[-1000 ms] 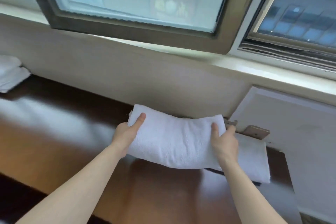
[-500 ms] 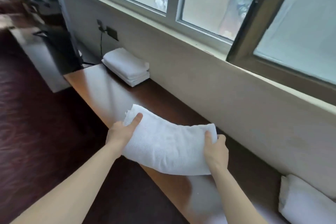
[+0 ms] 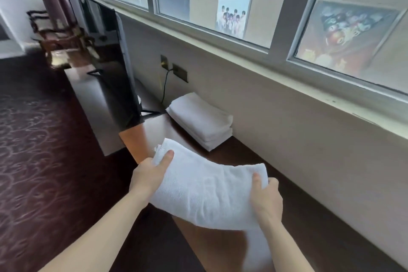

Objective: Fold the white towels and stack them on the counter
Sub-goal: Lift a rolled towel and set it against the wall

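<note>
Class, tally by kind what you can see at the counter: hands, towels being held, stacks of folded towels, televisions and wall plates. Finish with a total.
2 hands: left hand, right hand
1 held towel
1 stack of folded towels
1 television
2 wall plates
Total: 7

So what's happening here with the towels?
A person holds a folded white towel in the air over a dark counter, the left hand gripping one end and the right hand the other. Farther along the counter, against the wall, lies a stack of folded towels. The held towel is not yet on it.
</note>
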`<state>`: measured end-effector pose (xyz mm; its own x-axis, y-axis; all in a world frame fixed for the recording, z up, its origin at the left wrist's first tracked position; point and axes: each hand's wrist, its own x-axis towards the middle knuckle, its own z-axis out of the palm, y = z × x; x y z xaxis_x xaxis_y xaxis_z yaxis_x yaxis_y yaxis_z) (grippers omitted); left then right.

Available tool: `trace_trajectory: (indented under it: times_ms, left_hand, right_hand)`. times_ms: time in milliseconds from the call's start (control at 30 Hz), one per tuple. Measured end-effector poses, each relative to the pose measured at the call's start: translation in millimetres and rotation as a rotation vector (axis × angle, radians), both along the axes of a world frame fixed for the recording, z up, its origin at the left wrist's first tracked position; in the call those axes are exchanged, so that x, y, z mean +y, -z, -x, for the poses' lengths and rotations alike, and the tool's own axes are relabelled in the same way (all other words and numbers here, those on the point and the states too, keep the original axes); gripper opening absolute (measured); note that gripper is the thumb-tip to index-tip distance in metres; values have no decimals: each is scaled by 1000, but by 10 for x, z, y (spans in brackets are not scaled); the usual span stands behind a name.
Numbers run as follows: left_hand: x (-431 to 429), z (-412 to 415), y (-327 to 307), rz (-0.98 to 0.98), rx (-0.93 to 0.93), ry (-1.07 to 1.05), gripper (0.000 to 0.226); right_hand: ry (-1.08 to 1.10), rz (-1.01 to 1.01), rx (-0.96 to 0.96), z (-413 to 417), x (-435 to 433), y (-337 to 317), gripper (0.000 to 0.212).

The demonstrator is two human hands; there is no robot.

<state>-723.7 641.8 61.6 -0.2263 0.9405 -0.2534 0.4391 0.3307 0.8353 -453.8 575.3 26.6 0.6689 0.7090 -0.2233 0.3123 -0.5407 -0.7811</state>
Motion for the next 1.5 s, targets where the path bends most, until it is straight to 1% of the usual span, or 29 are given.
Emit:
trace_trajectory:
  times_ms: [167,300,400,533,600,700,733,867,900,967,1033,1133,1200,1333,1433,1500]
  left_hand:
    - [1043,50,-51,4,68,38,48]
    - [1740,94,-63,-7,91,51,65]
    - [2259,103,-44,-24,147,104,70]
    - [2967,95,37,-26,194,204,61]
    - [3340,73,73,-32,207,245,61]
    - [3953,13,151,-65,201,309,63]
    - [4149,1,197,-81,191,335,62]
    - [4923,-143,304,-111,132,453,61]
    - [5100,-185,336,-112,125,483,66]
    - [5411,-275,468,-79,119,536,85]
    - [5606,-344,640,0,122,579,99]
    - [5732,-353,905,80,117,606,109]
    - [5769,-362,1003,78,122,635,102]
    - [5776,-414,1004,50,136,685,76]
    - [5796,-358,975,34,140,713,66]
    - [5783,-317,1007,25,167,707,68]
  right_hand:
    - [40,6,42,94,990,11,41]
    - [31,-6,7,120,1603,-86,40]
    - [37,-13,-7,141,2010,-119,41]
    - [63,3,-27,227,2519,-105,39]
    - [117,16,-4,301,2734,-87,41]
    - [226,23,17,347,3071,14,58]
    - [257,16,13,351,3169,36,60]
    - [430,-46,37,370,3513,200,55]
    - [459,-50,44,397,3592,255,53]
    - [519,-47,40,442,3721,393,51]
    - [581,-26,30,486,3789,525,50]
    - [593,31,12,512,3821,611,51]
    - [597,101,-14,532,3836,627,54]
    - [594,241,-79,533,3911,636,62]
    - [574,281,-70,536,3913,573,62]
    - [554,256,-48,542,3866,570,60]
